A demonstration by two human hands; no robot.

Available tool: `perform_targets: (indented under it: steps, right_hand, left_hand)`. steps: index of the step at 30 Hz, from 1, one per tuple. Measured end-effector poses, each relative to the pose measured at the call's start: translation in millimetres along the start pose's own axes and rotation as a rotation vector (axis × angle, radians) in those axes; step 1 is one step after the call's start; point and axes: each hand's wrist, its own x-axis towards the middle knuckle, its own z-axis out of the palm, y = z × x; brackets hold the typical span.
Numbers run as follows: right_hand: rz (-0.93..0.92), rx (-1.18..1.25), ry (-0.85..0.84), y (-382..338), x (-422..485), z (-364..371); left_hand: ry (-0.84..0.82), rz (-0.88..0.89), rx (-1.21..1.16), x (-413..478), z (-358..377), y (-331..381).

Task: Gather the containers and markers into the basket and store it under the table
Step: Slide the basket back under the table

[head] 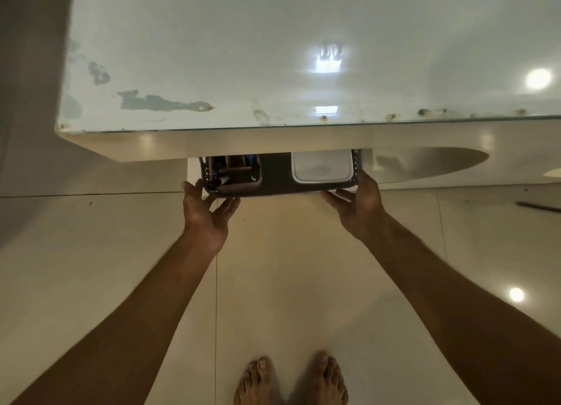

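Hands: left grip (205,211), right grip (359,205) open, fingertips touching basket (277,178) front

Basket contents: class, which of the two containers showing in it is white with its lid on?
The white container, at the basket's right end by the right hand. The brown one at the left is open-topped.

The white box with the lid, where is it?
In the head view, the white box sits in the right end of the dark basket, half under the table edge, beside the right hand.
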Motion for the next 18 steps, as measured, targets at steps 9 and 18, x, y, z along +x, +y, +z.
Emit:
perform_targets:
  steps: [9, 18]
  right_hand:
    - [0.004, 0.149, -0.018, -19, 32, 31]
    - [-0.081, 0.175, -0.177, -29, 46, 42]
  left_hand:
    - [-0.02, 0.043, 0.128, 22, 41, 29]
    - [0.052, 0.049, 0.146, 33, 62, 32]
